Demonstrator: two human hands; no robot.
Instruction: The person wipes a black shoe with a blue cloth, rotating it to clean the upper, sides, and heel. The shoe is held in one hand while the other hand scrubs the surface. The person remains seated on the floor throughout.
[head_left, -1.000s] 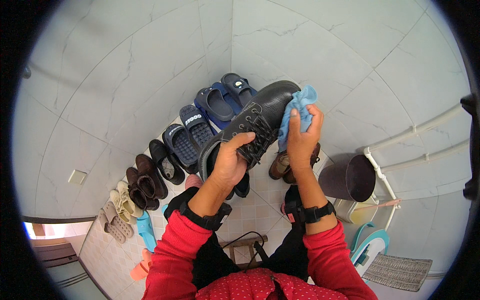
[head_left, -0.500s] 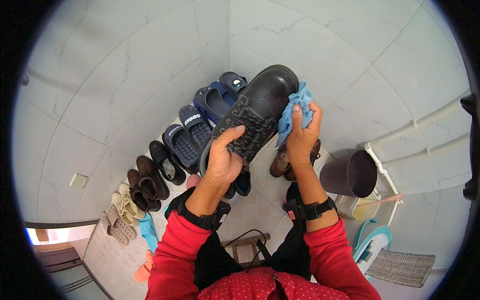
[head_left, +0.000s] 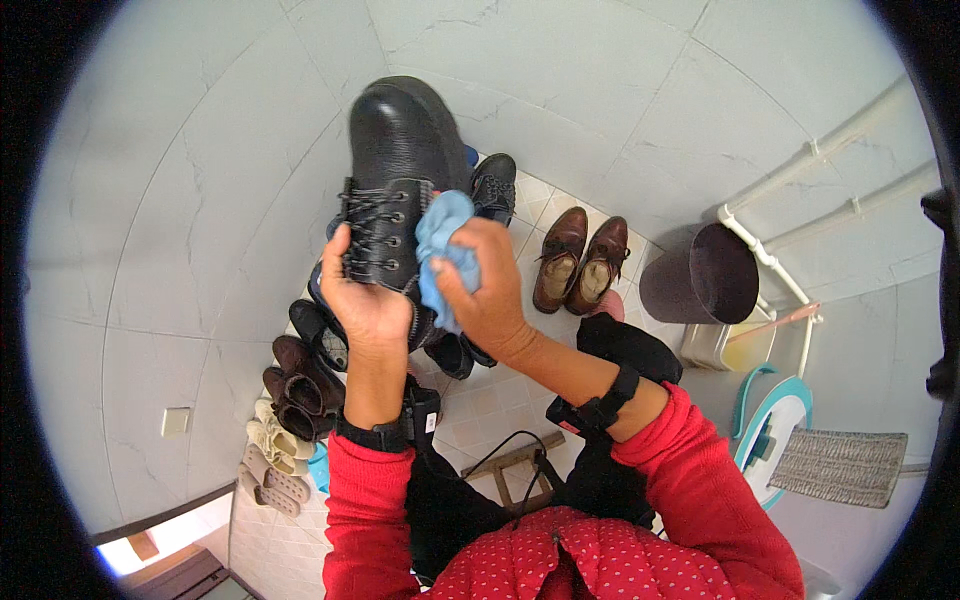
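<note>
A black lace-up leather shoe is held up in front of me, toe pointing away, with its laces facing left. My left hand grips it low, near the heel end, thumb against the lacing. In my right hand is a crumpled light-blue cloth, pressed against the shoe's right side just behind the eyelets. Both the sole and most of the heel are hidden.
Brown leather shoes stand on the tiled floor beyond my right arm. Several pairs, including dark brown shoes and beige clogs, line the left wall. At right are a dark bin, white pipes and a teal-rimmed basin.
The shoe has swung left and turned so its toe points straight away from me. My right hand has brought the cloth from near the toe down to the shoe's side. The view has shifted.
</note>
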